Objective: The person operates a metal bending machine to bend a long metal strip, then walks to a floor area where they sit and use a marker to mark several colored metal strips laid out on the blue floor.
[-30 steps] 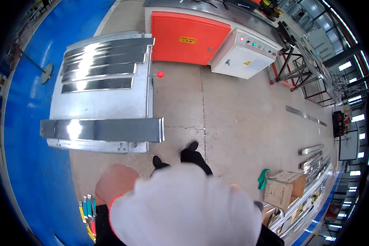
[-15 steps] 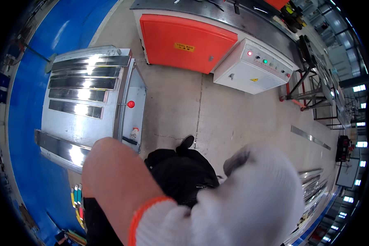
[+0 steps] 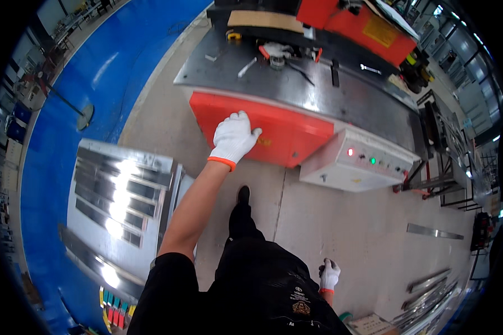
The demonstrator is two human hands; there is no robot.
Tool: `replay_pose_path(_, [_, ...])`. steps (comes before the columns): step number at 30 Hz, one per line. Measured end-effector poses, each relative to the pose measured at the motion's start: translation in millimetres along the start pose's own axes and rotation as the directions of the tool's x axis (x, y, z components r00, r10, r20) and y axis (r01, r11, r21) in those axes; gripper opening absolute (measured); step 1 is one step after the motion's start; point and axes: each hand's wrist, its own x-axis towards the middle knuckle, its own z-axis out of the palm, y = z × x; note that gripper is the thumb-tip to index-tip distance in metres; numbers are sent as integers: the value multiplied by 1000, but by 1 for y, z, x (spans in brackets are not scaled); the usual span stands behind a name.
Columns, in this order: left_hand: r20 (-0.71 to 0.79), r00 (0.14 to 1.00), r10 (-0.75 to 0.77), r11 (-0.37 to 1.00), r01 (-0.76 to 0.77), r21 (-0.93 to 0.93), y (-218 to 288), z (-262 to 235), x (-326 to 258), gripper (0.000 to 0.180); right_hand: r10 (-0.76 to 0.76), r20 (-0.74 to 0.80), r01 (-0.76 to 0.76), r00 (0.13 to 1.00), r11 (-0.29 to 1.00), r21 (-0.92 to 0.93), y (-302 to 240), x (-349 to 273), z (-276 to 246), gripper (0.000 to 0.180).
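Note:
My left hand [image 3: 235,137], in a white knit glove with an orange cuff, reaches forward with the arm extended. Its thumb stands apart from the loosely bent fingers, and nothing shows in it. Behind it in the picture is the red cabinet door [image 3: 285,146] under the workbench; whether they touch cannot be told. Low at my right side hangs my right hand [image 3: 330,274], gloved the same way. Its fingers look dark and curled, and what they may hold is too small to make out.
On the dark bench top [image 3: 218,70] lie pliers, a wrench [image 3: 370,69] and gloves [image 3: 278,50]. A white control box [image 3: 355,162] with lit buttons adjoins the cabinet. Metal strips [image 3: 117,192] rest on a cart at left. More strips [image 3: 430,296] lie at lower right.
Both hands were close together near the camera; now they are apart, the left forward toward the bench and the right down at my side. The view has shifted, showing more of the bench top.

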Motion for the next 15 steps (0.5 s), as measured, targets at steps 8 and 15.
replay_pose_path(8, [-171,982,-78,997,81,9,-51,53,260,62,-74,-55,87,996,952,294,-190,40,114,27])
replay_pose_path(15, [-23,995,-102,989,99,-110,-61,83,343,26,-258,65,236,964,942,238,-306,67,154,29])
